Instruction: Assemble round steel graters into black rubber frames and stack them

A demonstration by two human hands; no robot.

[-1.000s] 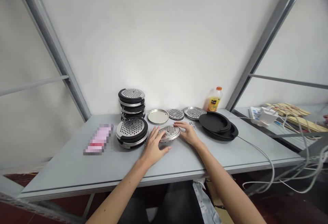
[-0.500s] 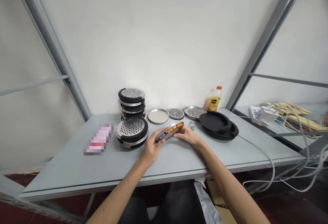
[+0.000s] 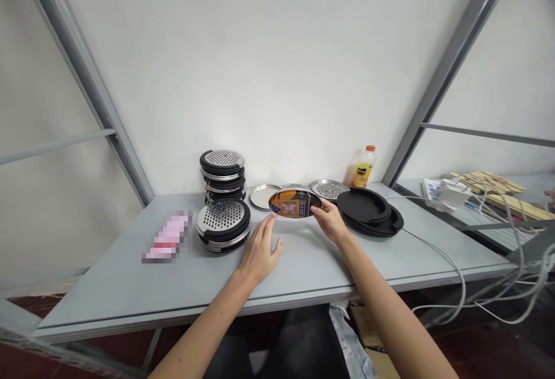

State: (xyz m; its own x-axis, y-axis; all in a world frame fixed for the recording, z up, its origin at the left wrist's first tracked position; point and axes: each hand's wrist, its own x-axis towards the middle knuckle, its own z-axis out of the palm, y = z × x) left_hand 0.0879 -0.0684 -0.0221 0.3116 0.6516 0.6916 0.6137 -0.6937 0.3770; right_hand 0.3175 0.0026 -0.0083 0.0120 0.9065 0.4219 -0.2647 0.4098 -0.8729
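Observation:
My right hand point(image 3: 330, 220) grips the right edge of a round disc with an orange and dark printed face point(image 3: 291, 203). The disc is tilted up so its print faces me, above the table. Just left of it, my left hand point(image 3: 261, 247) is open with fingers extended, holding nothing. Beside that hand on the left sits a short stack of round graters with black rims point(image 3: 222, 217). Behind the disc, partly covered, are a shallow round metal lid point(image 3: 261, 197) and a grater plate point(image 3: 296, 186). Another perforated metal plate point(image 3: 327, 188) lies behind my right hand.
A taller grater stack point(image 3: 222, 162) stands near the wall. Two black round trays point(image 3: 366, 208) overlap at right, with an orange-capped juice bottle point(image 3: 363, 168) behind. A blurred pink item point(image 3: 169, 234) lies left. White cables point(image 3: 455, 269) hang over the right side.
My left hand has let go of the disc and moved down, fingers opening. My right hand has turned the disc so its printed face shows, and covers the small metal pieces seen earlier.

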